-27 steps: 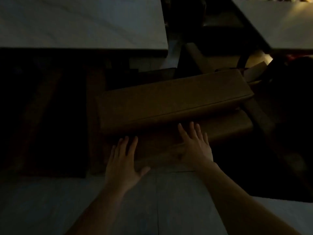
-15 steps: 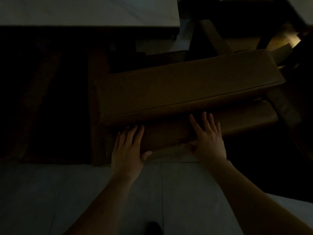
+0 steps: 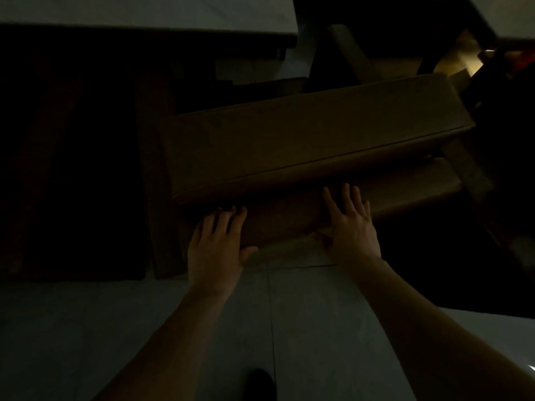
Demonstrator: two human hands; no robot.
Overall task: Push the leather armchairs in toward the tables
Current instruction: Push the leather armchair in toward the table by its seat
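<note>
Armchair (image 3: 304, 146) center, table (image 3: 144, 10) behind it upper-left. L hand (image 3: 215, 250) + R hand (image 3: 351, 227) flat on chair's near side, floor (image 3: 173, 328) below.

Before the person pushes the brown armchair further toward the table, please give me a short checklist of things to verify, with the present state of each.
1. Left hand flat on the armchair back: ok.
2. Right hand flat on the back, fingers spread: ok.
3. Armchair square to the table edge: not ok, it sits angled, right end further away.
4. Space under the table clear: cannot tell, too dark.
5. Clearance from the second chair beyond: cannot tell.
6. Tiled floor near the feet clear: ok.
</note>
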